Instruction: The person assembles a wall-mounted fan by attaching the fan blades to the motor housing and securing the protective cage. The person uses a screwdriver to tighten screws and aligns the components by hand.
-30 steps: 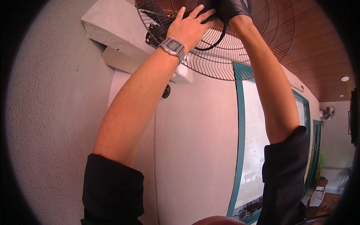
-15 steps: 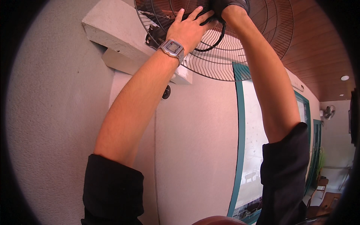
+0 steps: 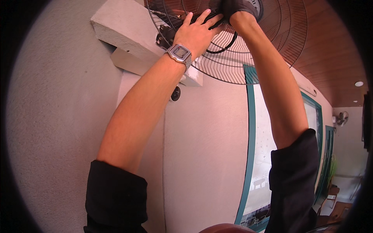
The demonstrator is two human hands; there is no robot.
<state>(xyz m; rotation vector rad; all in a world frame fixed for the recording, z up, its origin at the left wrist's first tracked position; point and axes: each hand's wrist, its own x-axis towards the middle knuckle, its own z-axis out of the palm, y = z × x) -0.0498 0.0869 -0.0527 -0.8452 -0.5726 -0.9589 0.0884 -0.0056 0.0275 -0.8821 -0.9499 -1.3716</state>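
Observation:
Overhead is a large wall fan with a round wire guard [image 3: 223, 72]. My left hand [image 3: 196, 37], a silver digital watch [image 3: 180, 52] on its wrist, reaches up to the back of the guard with its fingers spread. Beside it, my right hand [image 3: 241, 8] is raised to the middle of the fan. It looks dark, and I cannot make out whether a cloth, a glove or shade covers it; its fingers are hidden. A black cable [image 3: 227, 47] curves down between the two hands.
A concrete beam [image 3: 124, 33] juts from the left wall close to the fan. Below it is a small dark round device [image 3: 176, 93]. A green-framed window [image 3: 251, 128] stands behind my right arm, and another fan [image 3: 342, 118] hangs on the far wall.
The view has shifted slightly, so the fan and beam sit a little lower and further right. Both hands stay at the fan, the left with fingers still spread.

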